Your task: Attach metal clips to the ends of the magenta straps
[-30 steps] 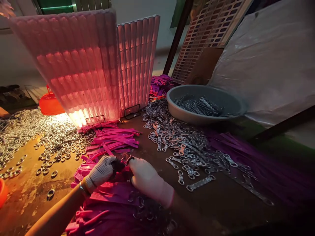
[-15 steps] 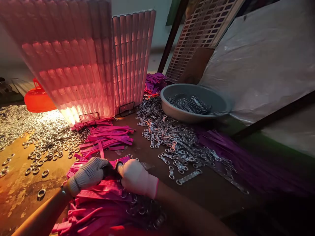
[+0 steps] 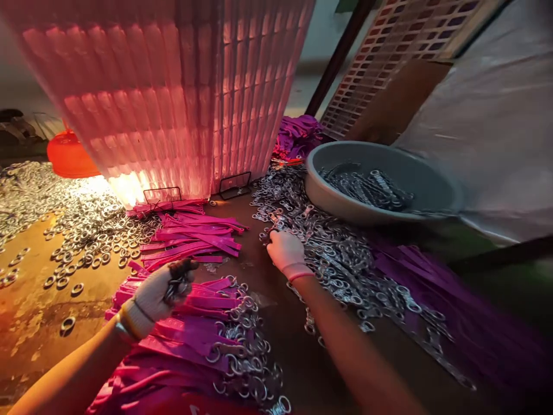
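Observation:
My left hand, in a pale knit glove with darkened fingertips, is turned up with its fingers curled closed over the pink straps. Whatever it holds is too dark to make out. Those pink straps lie in a heap, with metal rings at their right ends. My right hand, also gloved, reaches to the left edge of a pile of metal ring links. Its fingertips are pinched together at the pile, and what is between them is hidden.
Loose rings cover the left of the table, near an orange lamp. Ribbed translucent panels stand behind more pink straps. At the right are a grey basin holding metal pieces and purple straps.
My hands were together over the straps. The right has moved up and right to the ring links; the left has turned palm up, away from it. The view has shifted.

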Demonstrator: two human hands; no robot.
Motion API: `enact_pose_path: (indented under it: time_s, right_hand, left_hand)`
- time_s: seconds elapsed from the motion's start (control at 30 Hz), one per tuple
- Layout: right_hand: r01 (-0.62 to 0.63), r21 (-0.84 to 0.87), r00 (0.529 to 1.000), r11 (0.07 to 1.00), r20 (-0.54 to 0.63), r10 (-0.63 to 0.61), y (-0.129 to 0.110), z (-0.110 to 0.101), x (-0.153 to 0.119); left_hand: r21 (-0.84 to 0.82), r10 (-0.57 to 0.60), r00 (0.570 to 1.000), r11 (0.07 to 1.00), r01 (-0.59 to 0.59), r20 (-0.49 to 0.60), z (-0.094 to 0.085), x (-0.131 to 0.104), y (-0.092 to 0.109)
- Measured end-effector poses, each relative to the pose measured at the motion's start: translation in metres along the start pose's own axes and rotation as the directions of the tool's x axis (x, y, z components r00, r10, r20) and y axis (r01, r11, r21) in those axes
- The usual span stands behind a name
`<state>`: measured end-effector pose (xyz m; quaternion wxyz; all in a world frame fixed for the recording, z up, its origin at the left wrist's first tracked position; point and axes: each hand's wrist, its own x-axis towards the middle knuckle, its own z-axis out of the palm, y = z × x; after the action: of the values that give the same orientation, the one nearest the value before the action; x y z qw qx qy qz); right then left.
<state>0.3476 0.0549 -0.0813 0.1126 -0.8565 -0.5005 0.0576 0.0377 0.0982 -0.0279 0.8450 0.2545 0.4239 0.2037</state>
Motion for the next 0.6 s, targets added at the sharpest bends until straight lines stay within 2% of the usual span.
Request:
enact_pose_path:
  time_s: [0.1, 0.23, 0.37, 0.43, 0.47, 0.5, 0.53, 0.6]
  right_hand:
    - [-0.077, -0.071, 0.996, 0.995, 0.042, 0.080, 0.004, 0.021, 0.025]
    - [-0.071, -0.073, 0.995, 0.995, 0.063, 0.076, 0.006, 0.030, 0.024]
    - [0.063, 0.026, 0.998, 0.998, 0.030, -0.064, -0.011, 0.018, -0.008]
    - [0.156, 0.218, 0.984, 0.963, 0.044, -0.170, -0.031, 0.008, -0.037]
    - [0.194, 0.419, 0.971, 0.887, 0.047, -0.234, -0.044, 0.002, -0.053]
    - [0.210, 0.607, 0.954, 0.767, 0.045, -0.297, -0.058, -0.003, -0.070]
    - [0.212, 0.713, 0.941, 0.668, 0.036, -0.337, -0.072, -0.007, -0.086]
    - [0.200, 0.809, 0.921, 0.552, 0.037, -0.388, -0.099, -0.015, -0.112]
  left_hand:
    - [-0.105, -0.054, 0.999, 0.993, 0.054, 0.007, 0.011, 0.012, -0.007]
    - [-0.157, -0.034, 0.999, 0.987, 0.038, 0.027, 0.013, 0.015, -0.012]
    - [-0.126, 0.011, 1.000, 0.992, -0.013, -0.015, 0.011, 0.011, -0.015]
    - [-0.059, 0.080, 0.995, 0.995, -0.084, -0.060, 0.012, 0.006, -0.016]
    - [-0.017, 0.121, 0.990, 0.992, -0.123, -0.076, 0.013, 0.003, -0.016]
    - [0.019, 0.165, 0.983, 0.986, -0.164, -0.081, 0.015, -0.001, -0.016]
    - [0.045, 0.205, 0.976, 0.978, -0.202, -0.076, 0.017, -0.005, -0.016]
    - [0.062, 0.260, 0.965, 0.964, -0.257, -0.045, 0.019, -0.012, -0.017]
